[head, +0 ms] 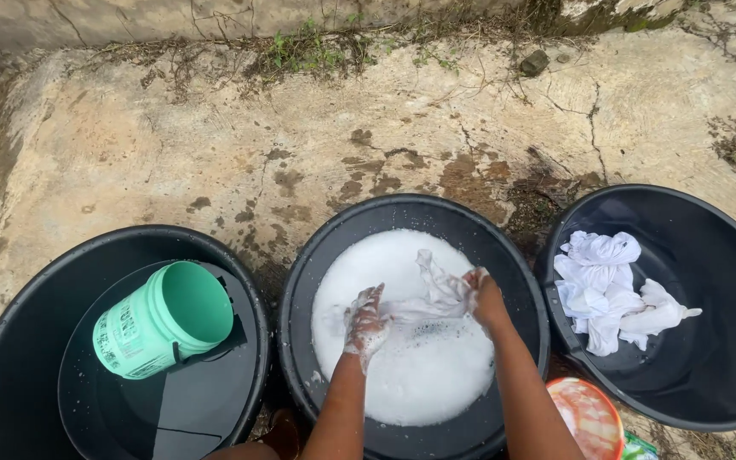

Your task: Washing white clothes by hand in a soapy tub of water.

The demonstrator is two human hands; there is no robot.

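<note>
We see both forearms reaching down into the middle basin point(300, 290), left hand point(366, 322) sudsy, right hand point(484, 294) beside it, both closed on a white cloth point(432, 294) stretched between them, long axis left-right above the foam point(419, 375). Cracked concrete ground point(215, 128) beyond. Left of the grip a green bucket point(163, 319); right, wrung whites point(606, 290).

Three round black plastic basins point(411, 213) point(10, 358) point(726, 255) stand on the concrete. One green plastic bucket point(163, 319) lies in the left basin. One white wet cloth point(432, 294) is in the foamy middle basin, and one heap of wrung white cloths point(606, 290) in the right. Two hands point(366, 322) point(483, 294) show. One round orange-lidded tub point(588, 417) sits at the bottom edge.
</note>
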